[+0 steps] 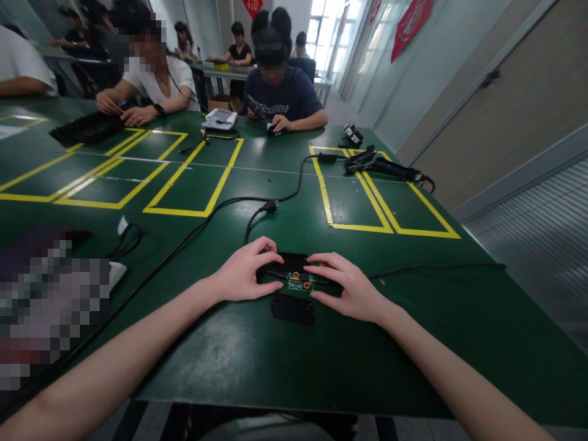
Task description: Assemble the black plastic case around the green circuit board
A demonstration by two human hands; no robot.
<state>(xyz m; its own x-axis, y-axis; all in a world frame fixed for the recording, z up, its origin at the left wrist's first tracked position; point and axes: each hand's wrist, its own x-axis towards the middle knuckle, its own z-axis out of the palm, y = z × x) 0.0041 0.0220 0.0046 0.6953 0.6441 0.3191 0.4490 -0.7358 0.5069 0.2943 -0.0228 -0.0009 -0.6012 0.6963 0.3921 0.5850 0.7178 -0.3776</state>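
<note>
a: where's the circuit board [294, 285]?

b: between the left hand [250, 271] and the right hand [346, 283], one black case half [294, 262] just beyond it, the other half [293, 310] on the near side.

a: are they gripping it?

b: both look curved and open, thumbs apart from fingers; i can't tell whether fingertips touch it.

a: how to handle it?

b: i'd steady it by the edges, off the copper coils [306, 285], without straining the leads [277, 274].

a: anything in the way?

b: a black plug [272, 206] lies just beyond the left hand, and a long cable [184, 241] crosses the table [220, 361] on that side.
</note>
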